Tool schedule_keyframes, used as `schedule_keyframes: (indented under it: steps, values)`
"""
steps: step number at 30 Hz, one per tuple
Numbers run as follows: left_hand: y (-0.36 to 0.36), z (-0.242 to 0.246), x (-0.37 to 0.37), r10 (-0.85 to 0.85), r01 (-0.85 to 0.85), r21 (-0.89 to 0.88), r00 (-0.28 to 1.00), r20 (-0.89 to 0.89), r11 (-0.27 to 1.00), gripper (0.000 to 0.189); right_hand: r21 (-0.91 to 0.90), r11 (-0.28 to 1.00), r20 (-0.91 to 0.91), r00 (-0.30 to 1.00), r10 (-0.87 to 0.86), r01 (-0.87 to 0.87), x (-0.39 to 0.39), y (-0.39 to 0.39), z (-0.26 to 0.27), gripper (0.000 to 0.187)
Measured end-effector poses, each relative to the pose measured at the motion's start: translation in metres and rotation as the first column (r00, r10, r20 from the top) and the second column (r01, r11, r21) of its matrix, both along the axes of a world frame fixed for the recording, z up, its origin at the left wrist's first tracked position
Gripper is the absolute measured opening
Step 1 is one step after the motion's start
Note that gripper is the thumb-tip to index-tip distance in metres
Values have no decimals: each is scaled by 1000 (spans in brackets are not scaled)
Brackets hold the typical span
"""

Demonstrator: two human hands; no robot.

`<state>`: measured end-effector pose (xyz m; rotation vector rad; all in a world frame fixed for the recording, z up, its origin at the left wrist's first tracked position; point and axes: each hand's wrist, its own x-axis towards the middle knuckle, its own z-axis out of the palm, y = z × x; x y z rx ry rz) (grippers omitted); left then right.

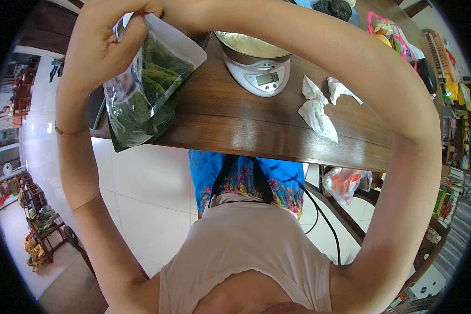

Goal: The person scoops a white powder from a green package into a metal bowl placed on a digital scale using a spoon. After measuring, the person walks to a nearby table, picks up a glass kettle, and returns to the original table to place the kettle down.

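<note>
My left hand (pixel 115 47) is closed around the top edge of a clear plastic pouch (pixel 157 78) of green powder. The pouch hangs tilted over the table's front edge. At the same top edge is my right hand (pixel 168 13), pinching the pouch close to the left one; its fingers are partly hidden and near the frame's rim. Right of the pouch, a white digital kitchen scale (pixel 255 76) stands on the table with its display lit. It carries a metal bowl (pixel 255 55) of pale flour-like powder (pixel 255 44), partly covered by my right forearm.
Crumpled white tissues (pixel 318 112) lie on the dark wooden table (pixel 235 129). A dark flat device (pixel 96 108) sits behind the pouch at the left. Farther back are a blue plate (pixel 355 17) with dark lumps and a pink-edged bag (pixel 396 35). A wooden chair (pixel 337 212) stands below right.
</note>
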<state>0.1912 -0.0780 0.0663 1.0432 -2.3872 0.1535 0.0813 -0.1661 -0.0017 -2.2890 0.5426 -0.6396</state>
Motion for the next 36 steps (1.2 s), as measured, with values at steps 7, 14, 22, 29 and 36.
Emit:
schedule_keyframes:
  steps: [7, 14, 22, 29, 36]
  values:
    - [-3, 0, 7, -63, 63, -39, 998, 6, 997, 17, 516, 856, 11, 999, 40, -40, -17, -5, 8, 19]
    - [2, -2, 13, -63, 56, -71, 994, -91, 996, 17, 733, 680, 33, 998, -46, 8, -40, -12, 13, 18]
    - [5, 4, 25, -51, 46, -35, 987, -152, 998, 16, 720, 673, 8, 968, -250, 168, -95, -10, 44, 18]
    - [9, 9, 29, -32, 35, 18, 987, -157, 999, 12, 625, 749, -65, 971, -230, 220, -116, -17, 53, 20]
    - [5, 4, 33, -71, 71, -4, 981, -179, 997, 12, 609, 773, -8, 976, -217, 177, -125, -16, 49, 24]
